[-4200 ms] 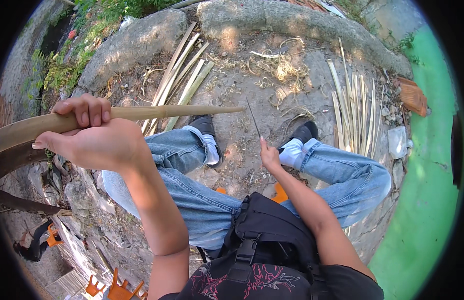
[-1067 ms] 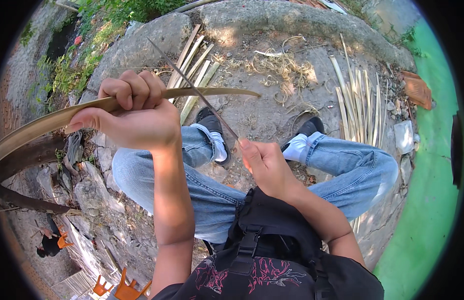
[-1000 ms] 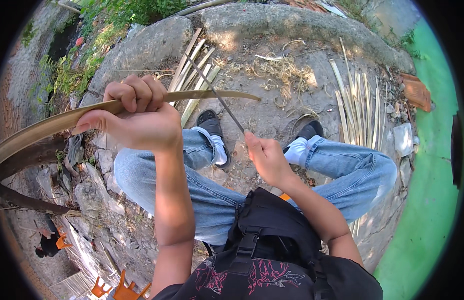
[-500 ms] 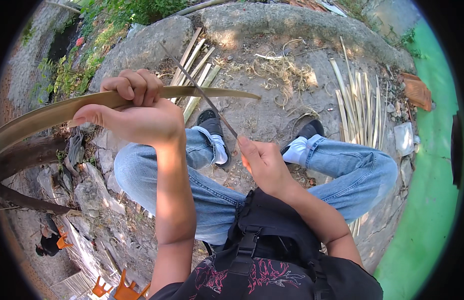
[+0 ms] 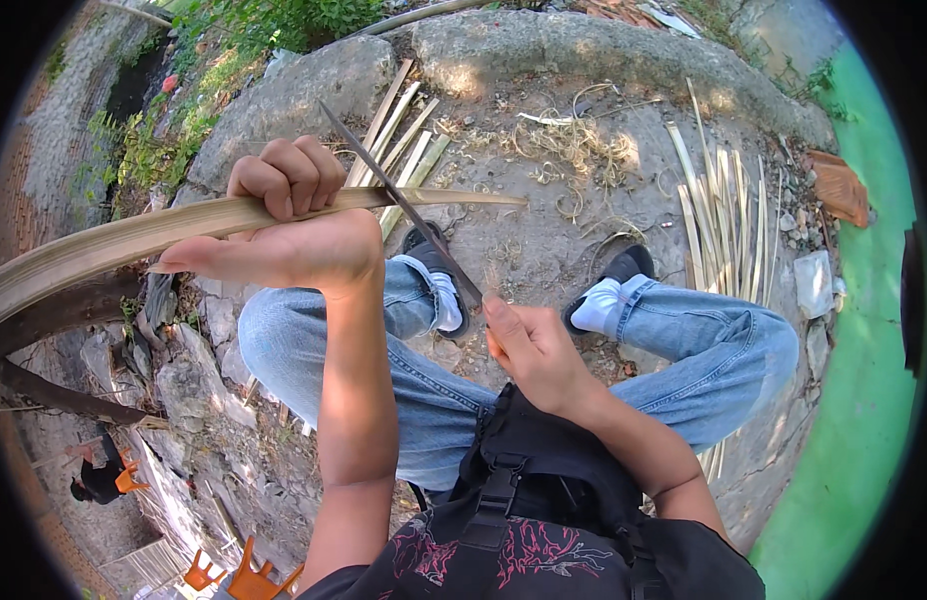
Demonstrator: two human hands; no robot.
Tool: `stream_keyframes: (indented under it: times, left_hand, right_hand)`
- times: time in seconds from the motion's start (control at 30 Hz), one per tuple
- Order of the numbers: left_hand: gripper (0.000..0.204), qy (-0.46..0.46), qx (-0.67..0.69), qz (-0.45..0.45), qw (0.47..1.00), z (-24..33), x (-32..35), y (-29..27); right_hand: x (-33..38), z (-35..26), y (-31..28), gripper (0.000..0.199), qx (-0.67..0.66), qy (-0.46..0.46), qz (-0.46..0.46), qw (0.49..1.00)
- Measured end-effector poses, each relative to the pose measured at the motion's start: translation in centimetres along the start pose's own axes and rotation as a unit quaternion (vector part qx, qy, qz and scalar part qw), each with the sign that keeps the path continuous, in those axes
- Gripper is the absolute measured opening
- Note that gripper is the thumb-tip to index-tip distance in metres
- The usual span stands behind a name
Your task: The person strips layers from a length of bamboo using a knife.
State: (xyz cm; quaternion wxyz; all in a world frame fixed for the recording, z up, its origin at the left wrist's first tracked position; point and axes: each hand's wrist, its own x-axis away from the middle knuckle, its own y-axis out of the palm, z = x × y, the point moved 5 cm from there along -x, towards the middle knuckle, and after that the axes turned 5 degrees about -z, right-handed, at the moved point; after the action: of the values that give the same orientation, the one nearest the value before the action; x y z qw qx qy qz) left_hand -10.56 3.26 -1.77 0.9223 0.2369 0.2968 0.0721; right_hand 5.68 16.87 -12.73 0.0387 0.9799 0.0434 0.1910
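Note:
My left hand (image 5: 299,225) is closed round a long, pale split bamboo strip (image 5: 134,236), palm turned up and the thumb stretched along it. The strip bends in from the left edge and tapers to a thin tip right of the hand. In my right hand (image 5: 542,352) is a knife (image 5: 416,215) with a long, narrow dark blade, its handle hidden in the fist. The blade slants up and to the left, crossing the strip just right of my left hand. From this angle I cannot tell how deep the edge sits in the strip.
Cut strips (image 5: 724,215) lie in a pile at the right, more strips (image 5: 396,135) beyond my left foot. Curled shavings (image 5: 584,150) litter the ground ahead. Dark wooden beams (image 5: 64,395) stand at the left. A stone kerb (image 5: 584,50) bounds the far side. Another person (image 5: 102,475) is at lower left.
The bamboo strip has rolled in my left hand, now showing its paler face. Both hands have shifted slightly right and down, and the knife still crosses the strip.

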Motion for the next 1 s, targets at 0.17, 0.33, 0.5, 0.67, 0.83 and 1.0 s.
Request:
stream_keyframes:
  times: [0.17,0.33,0.5,0.67,0.83,1.0]
  left_hand:
    - [0.075,-0.004,-0.022,0.016,1.000,0.0,0.3,0.6]
    - [0.076,-0.007,0.011,0.011,1.000,0.3,0.6,1.8]
    - [0.075,0.007,-0.028,0.049,0.998,0.0,0.2,0.5]
    - [0.072,0.022,-0.009,0.018,1.000,0.4,0.5,1.3]
    - [0.074,0.005,-0.013,0.027,1.000,0.4,0.8,0.5]
    - [0.073,0.015,-0.063,0.028,0.998,0.6,0.8,0.3]
  right_hand:
    - [-1.9,3.0,-0.8,0.057,0.025,0.025,0.017,0.999]
    - [-0.3,1.9,-0.1,0.056,-0.014,-0.025,0.009,1.000]
    - [-0.8,0.9,0.4,0.055,-0.028,-0.014,0.000,1.000]
    - [-0.3,1.8,0.5,0.057,-0.013,-0.034,0.010,0.999]
    - [0.0,-0.8,0.9,0.057,0.005,-0.064,0.019,0.998]
    - [-0.6,0.5,0.7,0.060,0.014,-0.065,0.052,0.996]
